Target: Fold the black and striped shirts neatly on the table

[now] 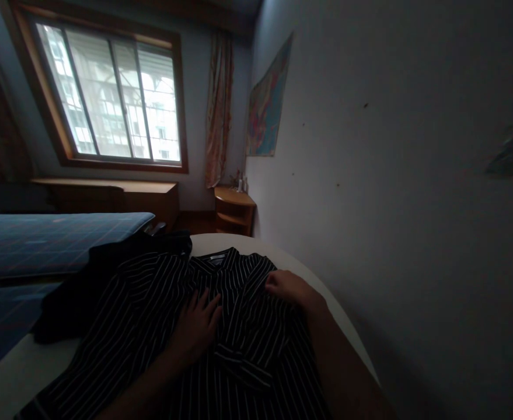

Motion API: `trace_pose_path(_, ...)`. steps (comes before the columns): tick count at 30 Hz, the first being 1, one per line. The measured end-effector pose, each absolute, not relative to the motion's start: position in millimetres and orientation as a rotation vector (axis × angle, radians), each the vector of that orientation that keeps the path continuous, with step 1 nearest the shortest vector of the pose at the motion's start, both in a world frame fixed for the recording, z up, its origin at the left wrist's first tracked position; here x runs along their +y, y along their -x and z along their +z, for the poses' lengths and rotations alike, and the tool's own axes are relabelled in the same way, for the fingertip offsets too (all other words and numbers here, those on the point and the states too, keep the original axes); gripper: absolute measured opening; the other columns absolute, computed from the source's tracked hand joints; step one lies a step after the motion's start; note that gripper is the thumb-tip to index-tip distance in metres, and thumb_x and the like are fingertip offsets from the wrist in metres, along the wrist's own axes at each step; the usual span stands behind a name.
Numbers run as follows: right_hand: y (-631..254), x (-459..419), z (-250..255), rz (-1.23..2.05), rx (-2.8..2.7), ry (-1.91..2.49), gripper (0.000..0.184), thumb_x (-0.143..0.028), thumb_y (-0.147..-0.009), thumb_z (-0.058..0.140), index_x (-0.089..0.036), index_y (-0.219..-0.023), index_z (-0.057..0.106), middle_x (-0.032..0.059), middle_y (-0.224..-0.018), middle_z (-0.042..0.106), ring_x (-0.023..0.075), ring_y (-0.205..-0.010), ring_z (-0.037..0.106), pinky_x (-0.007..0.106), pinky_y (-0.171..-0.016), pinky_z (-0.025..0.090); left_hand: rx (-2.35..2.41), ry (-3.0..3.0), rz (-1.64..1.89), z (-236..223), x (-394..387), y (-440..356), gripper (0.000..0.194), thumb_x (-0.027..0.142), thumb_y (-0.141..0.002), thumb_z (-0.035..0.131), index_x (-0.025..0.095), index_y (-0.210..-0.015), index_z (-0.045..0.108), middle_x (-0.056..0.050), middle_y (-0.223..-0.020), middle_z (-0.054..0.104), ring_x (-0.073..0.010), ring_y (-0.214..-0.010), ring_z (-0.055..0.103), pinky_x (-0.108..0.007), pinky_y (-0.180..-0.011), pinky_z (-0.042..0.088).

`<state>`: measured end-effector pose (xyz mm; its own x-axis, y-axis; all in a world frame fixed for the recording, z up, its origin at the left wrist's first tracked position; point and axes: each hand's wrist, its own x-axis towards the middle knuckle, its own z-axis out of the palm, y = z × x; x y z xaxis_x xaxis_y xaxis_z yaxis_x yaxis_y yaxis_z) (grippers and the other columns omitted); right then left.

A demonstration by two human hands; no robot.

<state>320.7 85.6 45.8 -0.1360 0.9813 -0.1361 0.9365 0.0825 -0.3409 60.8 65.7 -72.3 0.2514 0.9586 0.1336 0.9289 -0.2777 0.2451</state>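
A black shirt with thin white stripes [142, 315] lies spread on a white surface [11, 373] in front of me, its collar [216, 259] pointing away. My left hand [197, 326] lies flat on the middle of the shirt, fingers stretched out. My right hand [288, 287] rests on the shirt's right side near the collar, fingers curled down onto the cloth; whether they pinch it is hidden. A plain dark garment [76, 291] lies partly under the shirt's left side.
A bed with a blue checked cover [41, 239] runs along the left. A bare wall [391, 175] stands close on the right, with a map [267, 105] on it. Ahead are a window [111, 96], a curtain [219, 105], a low wooden cabinet [120, 198] and a corner shelf [234, 211].
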Motion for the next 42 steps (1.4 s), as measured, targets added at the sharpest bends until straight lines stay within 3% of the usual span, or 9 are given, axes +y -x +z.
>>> trace_pose_path(3,-352,94,40,0.416,-2.111,2.179,0.019,-0.017,-0.083,0.060,-0.017,-0.094,0.076,0.0124,-0.104,0.074,0.0229,-0.095,0.069,0.029,-0.078,0.049,1.780,-2.411,0.483,-75,68,-61,0.052,0.051,-0.100,0.032,0.029,-0.142,0.051,-0.007,-0.155,0.041,-0.0344,-0.146,0.028,-0.058,-0.114,0.026)
trace_pose_path(6,-375,95,41,0.540,-2.139,2.152,0.026,-0.012,-0.080,0.059,-0.016,-0.100,0.074,0.0095,-0.101,0.075,0.0185,-0.089,0.070,0.024,-0.074,0.048,1.690,-2.500,0.693,-70,66,-61,0.047,0.044,-0.096,0.045,0.024,-0.136,0.057,-0.009,-0.148,0.050,-0.0345,-0.140,0.038,-0.058,-0.112,0.029)
trace_pose_path(10,-387,85,41,0.614,-2.208,2.113,0.038,-0.009,-0.068,0.067,-0.016,-0.105,0.071,0.0072,-0.108,0.073,0.0189,-0.095,0.067,0.023,-0.075,0.047,1.311,-2.653,0.892,-55,57,-63,0.044,0.033,-0.091,0.052,0.023,-0.134,0.056,-0.008,-0.126,0.065,-0.0273,-0.116,0.058,-0.052,-0.106,0.039)
trace_pose_path(14,-394,70,29,0.584,-2.325,2.084,0.055,-0.014,-0.059,0.075,-0.016,-0.113,0.064,0.0100,-0.116,0.067,0.0227,-0.097,0.063,0.026,-0.075,0.046,1.134,-2.684,0.848,-45,47,-66,0.051,0.030,-0.086,0.060,0.024,-0.137,0.053,-0.006,-0.108,0.068,-0.0262,-0.101,0.062,-0.054,-0.101,0.041)
trace_pose_path(22,-410,51,-12,0.142,-2.209,1.964,0.028,-0.010,-0.079,0.049,-0.021,-0.100,0.064,0.0072,-0.103,0.070,0.0199,-0.096,0.064,0.027,-0.080,0.040,0.925,-2.752,0.793,-54,51,-66,0.034,0.013,-0.088,0.057,0.029,-0.115,0.068,-0.001,-0.092,0.070,-0.0204,-0.089,0.062,-0.044,-0.089,0.045)
trace_pose_path(28,-429,46,-20,0.247,-2.082,2.086,0.031,-0.009,-0.079,0.051,-0.021,-0.103,0.065,0.0068,-0.103,0.072,0.0188,-0.092,0.066,0.025,-0.076,0.041,0.965,-2.663,0.809,-57,54,-69,0.029,0.017,-0.096,0.049,0.025,-0.119,0.066,-0.004,-0.104,0.071,-0.0203,-0.096,0.064,-0.044,-0.093,0.045)
trace_pose_path(32,-426,63,-11,0.352,-2.064,2.161,0.032,-0.009,-0.080,0.051,-0.021,-0.104,0.069,0.0052,-0.107,0.073,0.0166,-0.097,0.067,0.022,-0.077,0.043,0.986,-2.617,0.775,-53,49,-69,0.031,0.024,-0.091,0.057,0.024,-0.121,0.065,-0.006,-0.114,0.069,-0.0243,-0.107,0.062,-0.048,-0.098,0.045)
trace_pose_path(36,-406,100,-7,0.188,-1.909,2.299,0.028,-0.028,-0.092,0.048,-0.018,-0.109,0.068,0.0116,-0.112,0.072,0.0238,-0.103,0.067,0.030,-0.080,0.046,0.964,-2.619,0.724,-53,46,-68,0.043,0.027,-0.085,0.064,0.024,-0.128,0.061,-0.008,-0.122,0.065,-0.0271,-0.115,0.058,-0.050,-0.103,0.044)
trace_pose_path(42,-372,154,-15,0.059,-1.803,2.369,0.041,-0.048,-0.094,0.047,-0.018,-0.112,0.067,0.0164,-0.116,0.069,0.0299,-0.106,0.066,0.037,-0.081,0.048,0.922,-2.621,0.660,-54,45,-65,0.061,0.035,-0.085,0.065,0.024,-0.143,0.047,-0.010,-0.136,0.057,-0.0293,-0.126,0.051,-0.054,-0.110,0.037)
